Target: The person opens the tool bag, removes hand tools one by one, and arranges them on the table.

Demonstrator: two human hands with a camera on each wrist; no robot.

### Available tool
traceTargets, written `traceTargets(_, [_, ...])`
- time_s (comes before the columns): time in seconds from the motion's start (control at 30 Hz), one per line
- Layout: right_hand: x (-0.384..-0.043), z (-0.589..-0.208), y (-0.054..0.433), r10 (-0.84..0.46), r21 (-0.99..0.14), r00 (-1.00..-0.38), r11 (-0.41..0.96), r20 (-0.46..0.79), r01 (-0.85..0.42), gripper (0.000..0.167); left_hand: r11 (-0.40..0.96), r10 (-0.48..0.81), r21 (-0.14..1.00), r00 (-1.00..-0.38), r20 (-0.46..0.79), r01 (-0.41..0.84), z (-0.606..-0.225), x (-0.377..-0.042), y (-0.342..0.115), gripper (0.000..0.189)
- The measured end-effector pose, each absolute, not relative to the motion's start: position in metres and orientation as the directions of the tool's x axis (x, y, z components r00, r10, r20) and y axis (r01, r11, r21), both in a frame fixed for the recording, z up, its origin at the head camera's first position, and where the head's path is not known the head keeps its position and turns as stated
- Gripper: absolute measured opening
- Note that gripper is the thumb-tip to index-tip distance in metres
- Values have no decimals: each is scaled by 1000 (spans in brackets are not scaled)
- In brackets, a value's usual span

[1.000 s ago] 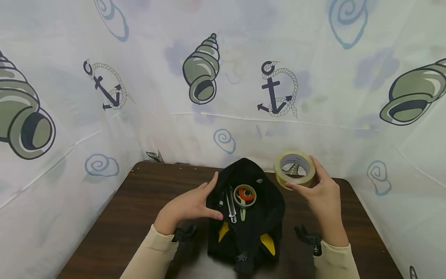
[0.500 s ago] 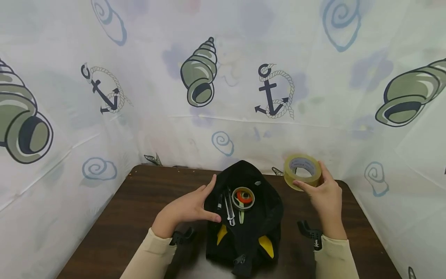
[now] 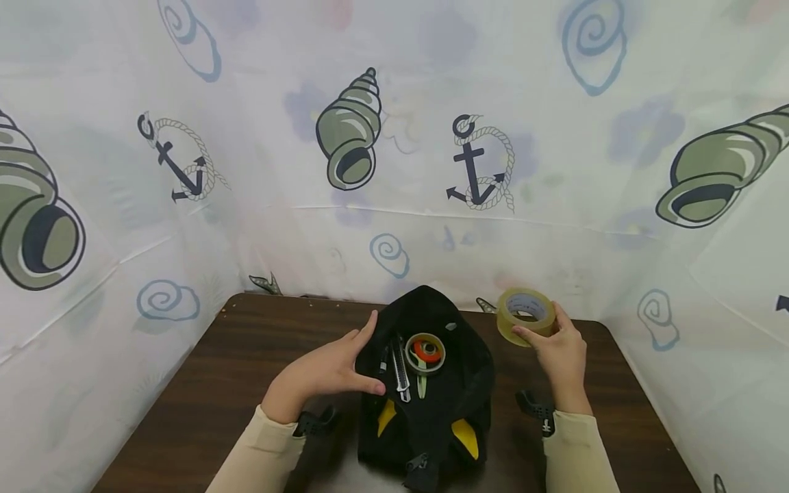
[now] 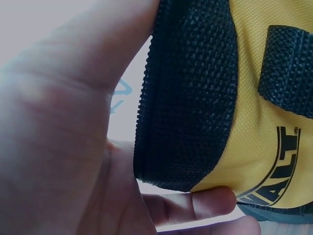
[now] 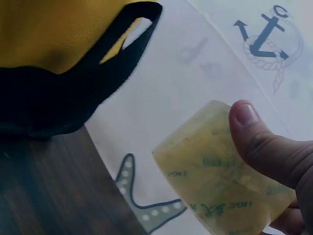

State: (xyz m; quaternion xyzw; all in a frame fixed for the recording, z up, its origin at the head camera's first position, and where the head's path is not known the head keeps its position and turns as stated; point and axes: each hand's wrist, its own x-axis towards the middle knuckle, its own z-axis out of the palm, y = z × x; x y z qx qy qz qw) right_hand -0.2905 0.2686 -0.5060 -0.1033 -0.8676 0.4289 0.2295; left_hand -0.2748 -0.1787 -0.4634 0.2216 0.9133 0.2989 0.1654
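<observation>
Currently the right hand [image 3: 562, 352] grips packing tape [image 5: 210, 176] centre-right, while the left hand [image 3: 323, 368], fingers spread, touches the lower-centre tool bag [image 3: 461, 383].

Black bag [image 3: 473, 380] sits on brown table [image 3: 259, 349]

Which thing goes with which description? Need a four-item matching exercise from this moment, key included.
1. Large packing tape roll
2. Utility knife
3. Small tape roll
4. Left hand

a. Slim and silver
b. Thumb and forefinger spread at the tool bag's left edge
c. Held in the right hand
d. Ring with orange showing inside

Pairs: 1-c, 2-a, 3-d, 4-b
</observation>
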Motion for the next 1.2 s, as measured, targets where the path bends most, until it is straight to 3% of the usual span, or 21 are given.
traceTargets(0.63, [-311, -565, 267, 434, -938, -867, 334, 244, -97, 104, 724, 497, 620, -852, -165, 302, -460, -274, -178, 130])
traceTargets(0.93, [-317, -588, 274, 426, -932, -871, 352, 245, -90, 105, 717, 500, 632, -849, -172, 294, -462, -276, -179, 133])
traceTargets(1.2, [-315, -595, 278, 425, -929, -864, 353, 268, -114, 94, 715, 506, 631, -846, -167, 303, -463, -276, -178, 132])
